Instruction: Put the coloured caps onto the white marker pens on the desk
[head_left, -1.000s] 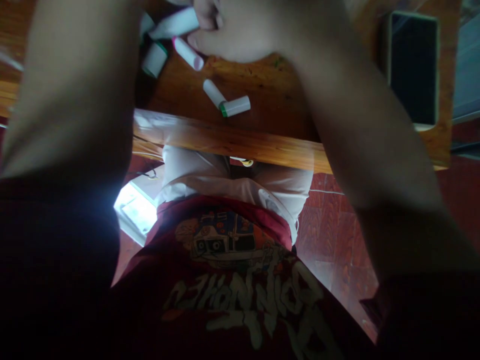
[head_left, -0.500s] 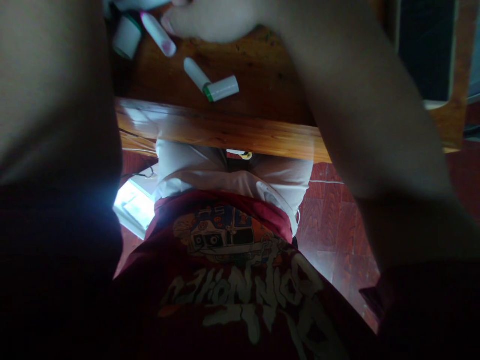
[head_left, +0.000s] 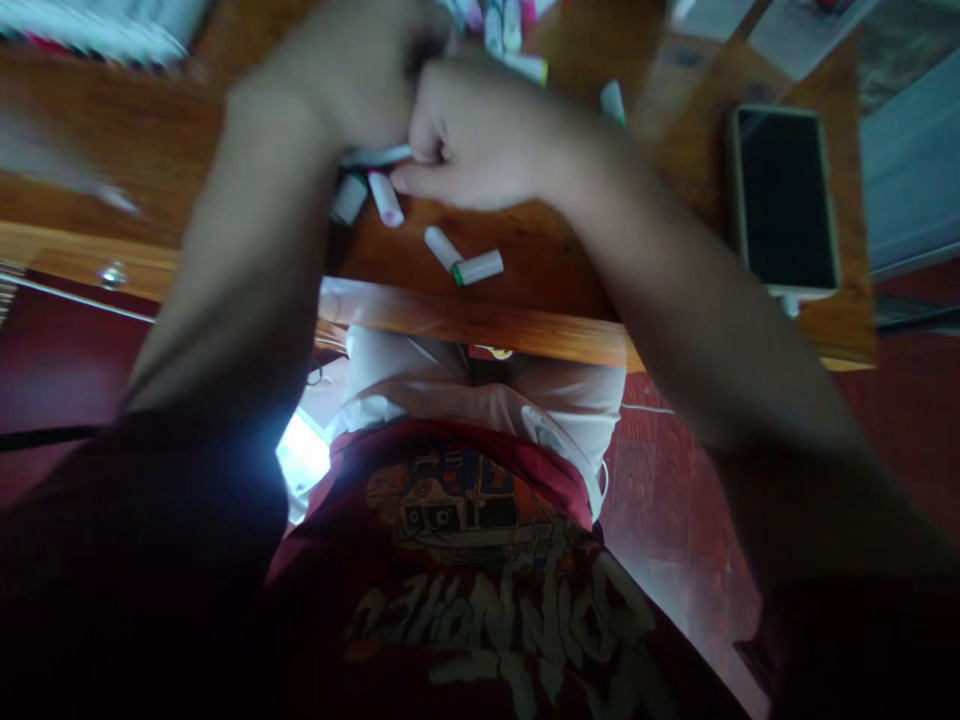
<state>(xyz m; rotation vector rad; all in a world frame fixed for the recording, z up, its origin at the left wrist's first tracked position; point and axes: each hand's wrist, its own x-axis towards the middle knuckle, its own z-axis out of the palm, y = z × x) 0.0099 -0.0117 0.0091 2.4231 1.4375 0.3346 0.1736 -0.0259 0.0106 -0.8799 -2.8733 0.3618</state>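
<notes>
Okay so, from my end it's all about the slim white marker piece low between the two hands on the wooden table. One end runs up to the right hand, which is curled nearly into a fist, thumb out beside the pink-edged cap; whether it's actually gripping the marker I can't tell. The left hand is right up against it, too blurred for me to say if it's holding anything. I'd keep the moves small here: fingers rather than whole arms, since round pieces like these would probably roll if a knuckle or wrist caught them. Easing the left wrist back a bit would help me see too. The green-edged piece is tucked just beside the left wrist, so I'd watch that one most. Nearer the table edge, a plain white piece touches a green-ended one. Further out there's a marker cluster beyond the hands, and a phone lying well off to the right.
</notes>
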